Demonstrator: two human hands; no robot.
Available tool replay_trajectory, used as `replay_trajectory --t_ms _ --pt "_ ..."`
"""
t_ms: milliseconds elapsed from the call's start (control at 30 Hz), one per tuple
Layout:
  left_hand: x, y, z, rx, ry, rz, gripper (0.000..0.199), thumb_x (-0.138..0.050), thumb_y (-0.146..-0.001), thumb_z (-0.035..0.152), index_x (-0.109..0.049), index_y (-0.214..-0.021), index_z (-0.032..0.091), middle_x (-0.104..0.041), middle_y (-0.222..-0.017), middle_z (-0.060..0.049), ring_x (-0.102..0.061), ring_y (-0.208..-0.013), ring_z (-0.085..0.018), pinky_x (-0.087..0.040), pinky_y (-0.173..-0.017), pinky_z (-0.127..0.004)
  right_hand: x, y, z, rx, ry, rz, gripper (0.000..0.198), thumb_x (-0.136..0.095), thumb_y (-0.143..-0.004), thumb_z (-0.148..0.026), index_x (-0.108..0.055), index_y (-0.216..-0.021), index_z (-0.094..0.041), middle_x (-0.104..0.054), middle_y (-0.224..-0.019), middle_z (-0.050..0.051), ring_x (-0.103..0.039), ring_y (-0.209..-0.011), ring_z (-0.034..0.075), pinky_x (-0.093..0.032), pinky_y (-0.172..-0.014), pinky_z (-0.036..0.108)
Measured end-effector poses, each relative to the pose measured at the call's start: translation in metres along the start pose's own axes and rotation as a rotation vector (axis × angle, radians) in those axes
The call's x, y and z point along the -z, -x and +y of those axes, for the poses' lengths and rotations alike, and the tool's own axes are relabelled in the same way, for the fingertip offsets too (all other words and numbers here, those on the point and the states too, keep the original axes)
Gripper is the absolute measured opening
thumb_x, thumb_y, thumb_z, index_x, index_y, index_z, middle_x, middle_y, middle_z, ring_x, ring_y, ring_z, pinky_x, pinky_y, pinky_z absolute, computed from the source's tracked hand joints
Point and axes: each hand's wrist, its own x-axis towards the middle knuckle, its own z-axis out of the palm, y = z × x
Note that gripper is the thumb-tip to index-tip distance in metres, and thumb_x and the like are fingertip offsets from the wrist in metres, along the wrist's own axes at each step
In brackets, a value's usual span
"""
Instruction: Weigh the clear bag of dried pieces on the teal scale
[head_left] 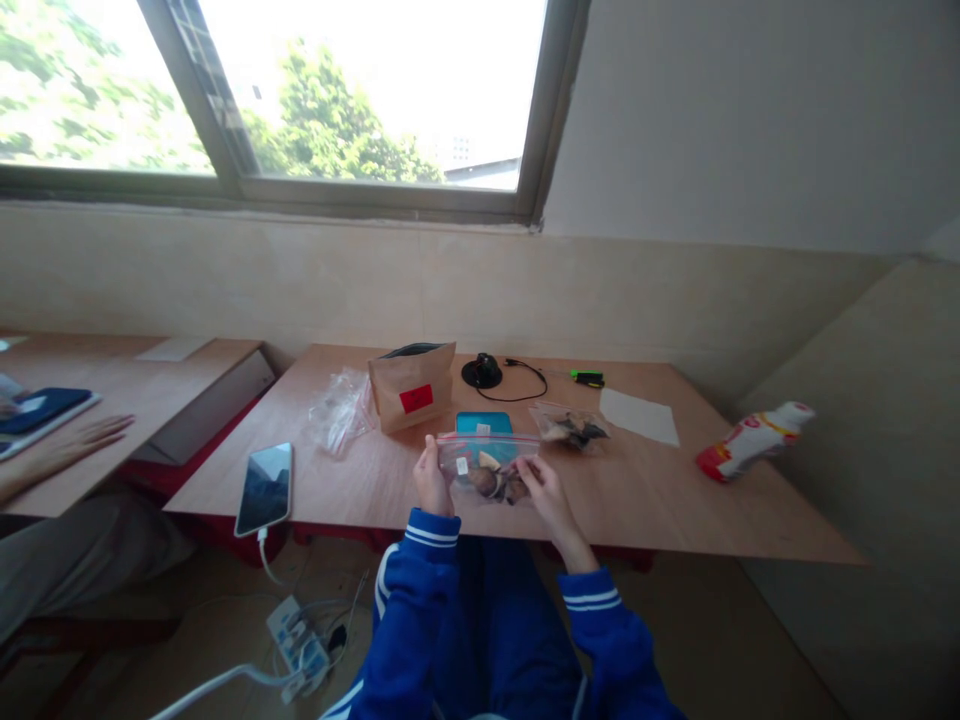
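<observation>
Both hands are closed on one clear zip bag (487, 468): the left hand (432, 480) pinches its left edge and the right hand (541, 482) its right edge, holding it just above the near edge of the wooden table (675, 490). The bag already holds dark pieces, though whether its red strip is sealed I cannot tell. At one o'clock lies a second filled bag (570, 426), at eleven a brown paper pouch (412, 396) and crumpled empty plastic (339, 408), at nine a phone (264, 487).
</observation>
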Motion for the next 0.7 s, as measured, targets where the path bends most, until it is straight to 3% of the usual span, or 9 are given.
replay_trajectory --t_ms 100,233,367,500,567,633,700 --pt "0.013 -0.004 0.003 0.098 -0.107 -0.107 0.049 -0.070 -0.066 0.053 -0.065 -0.096 0.014 -0.073 -0.094 -0.014 -0.071 -0.072 -0.020 -0.054 -0.065 -0.031 0.034 -0.019 0.013 -0.042 0.093 0.224 0.055 -0.061 -0.064 -0.073 -0.064 -0.077 -0.019 -0.070 -0.078 0.007 -0.066 -0.076 0.024 -0.054 -0.072 0.036" --pt "0.035 -0.010 0.014 0.117 -0.216 -0.141 0.047 -0.072 -0.062 0.047 -0.066 -0.095 0.014 -0.072 -0.100 -0.015 -0.071 -0.074 -0.021 -0.053 -0.065 -0.031 0.105 -0.054 0.016 -0.080 0.168 0.325 0.059 -0.066 -0.052 -0.074 -0.063 -0.068 -0.018 -0.068 -0.070 0.007 -0.064 -0.069 0.023 -0.053 -0.066 0.036" --pt "0.047 -0.015 0.020 0.112 -0.257 -0.086 0.045 -0.071 -0.059 0.048 -0.066 -0.089 0.014 -0.074 -0.090 -0.013 -0.069 -0.067 -0.019 -0.050 -0.060 -0.028 0.152 -0.095 0.010 -0.108 0.268 0.415 0.047 -0.061 -0.067 -0.064 -0.060 -0.070 -0.017 -0.067 -0.070 0.007 -0.063 -0.066 0.020 -0.052 -0.061 0.031" --pt "0.049 -0.015 0.019 0.107 -0.291 -0.092 0.044 -0.069 -0.059 0.049 -0.065 -0.087 0.015 -0.073 -0.086 -0.012 -0.068 -0.065 -0.019 -0.049 -0.059 -0.028 0.156 -0.130 0.008 -0.166 0.438 0.418 0.030 -0.059 -0.077 -0.044 -0.063 -0.080 -0.014 -0.068 -0.078 0.013 -0.065 -0.078 0.027 -0.052 -0.065 0.037" --pt "0.050 -0.015 0.019 0.109 -0.313 -0.108 0.044 -0.068 -0.060 0.049 -0.065 -0.087 0.015 -0.073 -0.085 -0.011 -0.068 -0.065 -0.019 -0.049 -0.059 -0.028 0.146 -0.137 0.009 -0.161 0.536 0.442 0.029 -0.062 -0.076 -0.033 -0.065 -0.094 -0.011 -0.067 -0.098 0.020 -0.061 -0.098 0.033 -0.050 -0.078 0.044" --pt "0.052 -0.015 0.020 0.101 -0.327 -0.092 0.043 -0.067 -0.060 0.049 -0.065 -0.087 0.015 -0.072 -0.082 -0.009 -0.067 -0.063 -0.018 -0.048 -0.058 -0.027 0.133 -0.138 0.011 -0.055 0.732 0.435 0.041 -0.058 -0.079 -0.027 -0.058 -0.117 -0.010 -0.056 -0.125 0.023 -0.048 -0.119 0.036 -0.041 -0.093 0.048" --pt "0.055 -0.017 0.022 0.086 -0.330 -0.061 0.042 -0.066 -0.060 0.049 -0.065 -0.085 0.015 -0.072 -0.079 -0.008 -0.066 -0.061 -0.017 -0.048 -0.056 -0.027 0.117 -0.135 0.015 0.054 1.008 0.328 0.046 -0.048 -0.087 -0.027 -0.049 -0.130 -0.012 -0.046 -0.138 0.021 -0.040 -0.127 0.034 -0.034 -0.101 0.048"
